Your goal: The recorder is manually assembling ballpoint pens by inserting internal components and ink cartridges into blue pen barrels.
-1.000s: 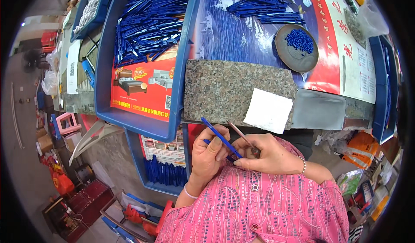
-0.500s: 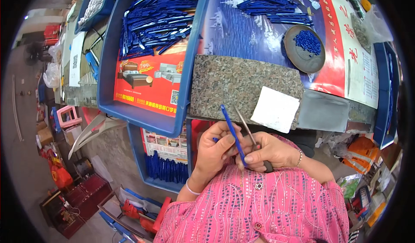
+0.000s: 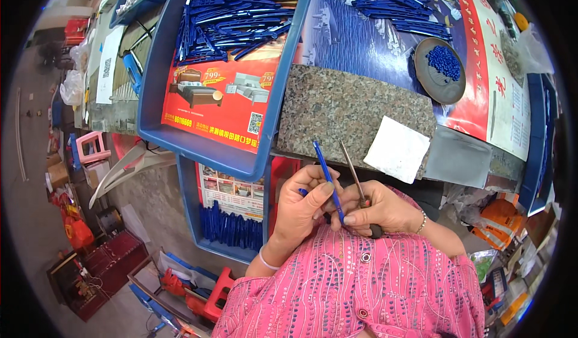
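Note:
My left hand (image 3: 306,201) is closed on a slim blue stick like a pen (image 3: 328,175), pinched between thumb and fingers and slanting up. Another short blue end (image 3: 303,191) pokes out beside those fingers; the rest of it is hidden. Closed too, my right hand (image 3: 374,207) grips a thin metal-shafted tool (image 3: 349,161), like a screwdriver or awl, whose dark rounded handle (image 3: 376,231) shows below the palm. The right thumb rests against the stick's lower end. Both hands meet in front of the pink shirt, just off the table's near edge.
A speckled stone slab (image 3: 355,103) carries a folded white cloth or paper (image 3: 397,149). Behind it stand a dish (image 3: 421,79) of small blue pieces (image 3: 444,63) and a pile of blue sticks (image 3: 403,13). Left are a blue tray (image 3: 211,164) of blue sticks and a lower bin (image 3: 192,211).
The table and trays have shifted slightly in the picture. Both hands keep the same grip, with the stick and the tool tilted only a little differently.

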Available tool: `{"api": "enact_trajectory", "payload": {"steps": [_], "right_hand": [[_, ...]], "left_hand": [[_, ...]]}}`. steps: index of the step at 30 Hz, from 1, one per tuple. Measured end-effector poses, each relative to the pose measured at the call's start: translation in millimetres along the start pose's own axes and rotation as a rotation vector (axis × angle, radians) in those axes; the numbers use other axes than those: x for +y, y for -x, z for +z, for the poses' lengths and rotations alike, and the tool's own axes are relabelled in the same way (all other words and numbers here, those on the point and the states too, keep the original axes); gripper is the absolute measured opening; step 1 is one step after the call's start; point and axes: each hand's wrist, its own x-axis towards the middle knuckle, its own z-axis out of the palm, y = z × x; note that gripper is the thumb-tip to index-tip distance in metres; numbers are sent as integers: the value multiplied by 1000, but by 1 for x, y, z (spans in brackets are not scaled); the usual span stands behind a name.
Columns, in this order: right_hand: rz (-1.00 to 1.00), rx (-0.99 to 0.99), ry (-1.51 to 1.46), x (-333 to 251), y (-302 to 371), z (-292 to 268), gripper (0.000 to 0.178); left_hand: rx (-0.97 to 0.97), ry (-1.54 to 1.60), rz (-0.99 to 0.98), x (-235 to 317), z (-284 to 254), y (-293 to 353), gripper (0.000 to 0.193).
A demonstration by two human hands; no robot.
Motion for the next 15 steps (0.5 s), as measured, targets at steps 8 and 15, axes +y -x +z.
{"api": "enact_trajectory", "payload": {"steps": [8, 15], "right_hand": [[-68, 55, 181, 6, 1, 0, 30], [-98, 46, 224, 8, 2, 1, 31]], "left_hand": [[-30, -37, 51, 4, 4, 8, 27], [-52, -103, 119, 0, 1, 10, 21]]}}
